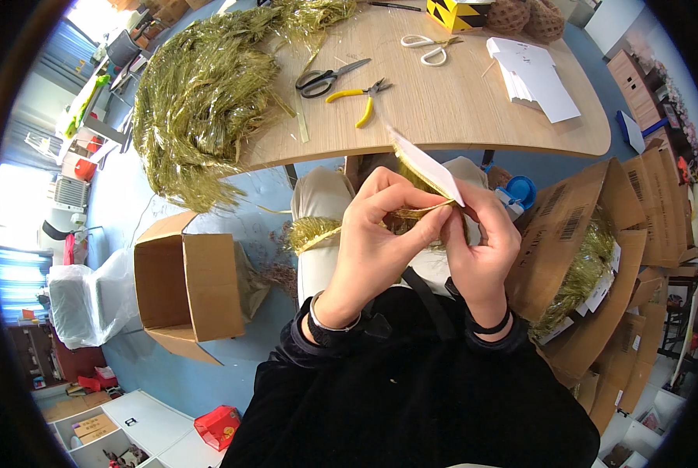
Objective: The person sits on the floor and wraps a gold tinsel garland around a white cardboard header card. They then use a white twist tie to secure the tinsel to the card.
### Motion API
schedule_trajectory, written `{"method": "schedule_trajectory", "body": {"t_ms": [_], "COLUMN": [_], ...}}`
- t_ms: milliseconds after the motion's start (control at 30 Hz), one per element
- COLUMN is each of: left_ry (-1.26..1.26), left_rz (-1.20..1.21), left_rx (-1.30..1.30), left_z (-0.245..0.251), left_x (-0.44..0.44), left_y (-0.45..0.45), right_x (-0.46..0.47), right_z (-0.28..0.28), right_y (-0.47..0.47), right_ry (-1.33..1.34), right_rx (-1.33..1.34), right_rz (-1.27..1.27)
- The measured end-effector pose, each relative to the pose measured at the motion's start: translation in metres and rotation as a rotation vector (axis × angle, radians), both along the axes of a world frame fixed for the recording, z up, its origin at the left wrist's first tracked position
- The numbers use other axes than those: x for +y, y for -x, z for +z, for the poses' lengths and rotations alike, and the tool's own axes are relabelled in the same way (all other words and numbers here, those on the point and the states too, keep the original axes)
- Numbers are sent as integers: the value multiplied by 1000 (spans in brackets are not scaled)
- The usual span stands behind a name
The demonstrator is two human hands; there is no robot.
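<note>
Above my lap, my left hand (393, 234) pinches the edge band of a gold-green tinsel fringe (416, 169) between thumb and fingers. My right hand (480, 240) grips a white card (428, 161) together with the end of that band; the fingertips of both hands nearly meet. The fringe runs along the card's left side, and part of it is hidden behind my fingers. A strip of the same tinsel (317, 233) lies over my left thigh. Beyond my hands, yellow-handled pliers (363, 99), black-handled scissors (331, 78) and white-handled scissors (431, 48) rest on the table.
A large tinsel heap (208, 99) hangs over the left end of the wooden table (454, 111). White cards (533, 79) and twine balls (527, 17) lie at its right. An open cardboard box (214, 286) stands on the floor at left; another box (559, 234) at right holds carded tinsel.
</note>
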State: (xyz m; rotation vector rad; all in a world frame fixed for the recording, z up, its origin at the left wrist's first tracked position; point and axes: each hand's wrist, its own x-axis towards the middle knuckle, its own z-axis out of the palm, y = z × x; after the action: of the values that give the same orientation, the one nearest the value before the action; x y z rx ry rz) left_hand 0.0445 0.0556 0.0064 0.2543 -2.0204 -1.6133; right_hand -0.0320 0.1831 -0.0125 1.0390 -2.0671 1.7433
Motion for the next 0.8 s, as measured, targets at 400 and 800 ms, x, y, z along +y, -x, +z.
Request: {"method": "schedule_trajectory", "body": {"t_ms": [400, 800], "left_ry": [99, -236], "left_rz": [148, 46], "left_rx": [-208, -164], "left_z": [-10, -23], "left_x": [-52, -54], "left_y": [-19, -12], "right_x": [45, 63], "right_z": [-19, -24], "right_y": [46, 58], "right_ry": [400, 417], "right_rx": [-558, -658], "right_rz": [98, 213]}}
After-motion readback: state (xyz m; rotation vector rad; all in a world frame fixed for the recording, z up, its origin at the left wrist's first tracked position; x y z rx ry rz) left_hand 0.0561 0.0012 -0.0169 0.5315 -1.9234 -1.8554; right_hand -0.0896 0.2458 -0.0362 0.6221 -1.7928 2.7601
